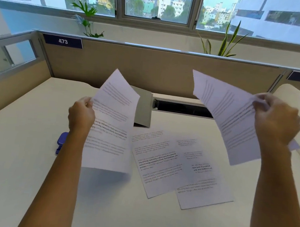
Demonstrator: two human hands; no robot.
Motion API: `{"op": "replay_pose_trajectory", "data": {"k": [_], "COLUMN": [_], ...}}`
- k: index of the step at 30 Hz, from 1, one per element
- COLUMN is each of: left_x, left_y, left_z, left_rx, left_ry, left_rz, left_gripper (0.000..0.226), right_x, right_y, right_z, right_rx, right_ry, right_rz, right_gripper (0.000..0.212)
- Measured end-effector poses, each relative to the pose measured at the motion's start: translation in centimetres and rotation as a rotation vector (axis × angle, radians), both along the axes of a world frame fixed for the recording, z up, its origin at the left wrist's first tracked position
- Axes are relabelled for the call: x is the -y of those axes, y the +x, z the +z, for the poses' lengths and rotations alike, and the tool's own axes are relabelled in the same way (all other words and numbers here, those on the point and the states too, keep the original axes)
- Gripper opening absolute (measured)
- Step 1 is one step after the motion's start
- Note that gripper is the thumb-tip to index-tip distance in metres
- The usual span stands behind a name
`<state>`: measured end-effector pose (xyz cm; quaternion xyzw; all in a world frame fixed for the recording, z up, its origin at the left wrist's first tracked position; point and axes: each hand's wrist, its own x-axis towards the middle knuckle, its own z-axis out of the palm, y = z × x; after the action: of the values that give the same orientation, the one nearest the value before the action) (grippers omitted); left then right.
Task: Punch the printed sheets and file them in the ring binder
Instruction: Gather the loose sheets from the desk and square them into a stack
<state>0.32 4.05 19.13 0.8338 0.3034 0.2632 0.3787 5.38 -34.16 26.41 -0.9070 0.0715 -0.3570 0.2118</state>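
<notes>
White printed pages, one raised in each of the two hands over the table [22, 156].
Left hand [81, 114] pinches left sheet [111, 128] by its left edge. Right hand [276, 120] grips right sheet [227, 117] at its right edge, blurred. Loose sheets [158, 165] overlap on table between the arms. Blue hole punch [61, 141] beside left wrist; grey folder [143, 109] behind left sheet.

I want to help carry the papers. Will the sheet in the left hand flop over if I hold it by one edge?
Probably floppy: the left sheet, held at one edge by the left hand, bows, and the right sheet in the right hand curves too. Likely very light, since one grip keeps it up. Thin-looking, it may crease easily.
</notes>
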Motion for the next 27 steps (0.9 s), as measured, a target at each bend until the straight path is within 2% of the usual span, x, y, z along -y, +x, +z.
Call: {"op": "replay_pose_trajectory", "data": {"k": [2, 4, 7, 11, 15, 22, 25, 27], "left_x": [-0.4, -0.2, 0.9, 2.7, 3.2, 2.9, 2.7, 2.8], "left_y": [0.3, 0.8, 1.5, 1.9, 2.2, 1.7, 1.3, 1.0], "left_z": [-0.9, -1.9, -3.1, -3.8, -4.5, -5.9, -6.6, -7.0], "left_rx": [0.029, 0.088, 0.117, 0.092, -0.030, -0.161, -0.161, -0.136], "left_ry": [-0.184, -0.442, -0.691, -0.961, -1.060, -1.128, -1.146, -1.105], "left_rz": [-0.068, -0.139, -0.208, -0.279, -0.332, -0.385, -0.449, -0.518], "left_gripper": [0.033, 0.024, 0.021, 0.017, 0.020, 0.020, 0.019, 0.019], "right_x": [-0.7, -1.4, -2.8, -6.4, -9.2, -10.7, -11.1, -11.4], "right_y": [-0.5, -0.2, 0.6, 0.9, 0.4, 0.0, -0.5, -0.8], "right_z": [1.4, 1.4, -0.7, -5.2, -10.1, -14.2, -15.0, -15.5], "right_rx": [0.113, 0.149, 0.099, -0.061, -0.279, -0.635, -0.740, -0.759], "right_ry": [0.154, 0.359, 0.645, 0.864, 0.965, 1.062, 1.174, 1.156], "right_rz": [0.105, 0.256, 0.422, 0.544, 0.557, 0.466, 0.543, 0.610], "right_gripper": [0.026, 0.025, 0.017, 0.003, 0.005, 0.035, 0.046, 0.050]}}
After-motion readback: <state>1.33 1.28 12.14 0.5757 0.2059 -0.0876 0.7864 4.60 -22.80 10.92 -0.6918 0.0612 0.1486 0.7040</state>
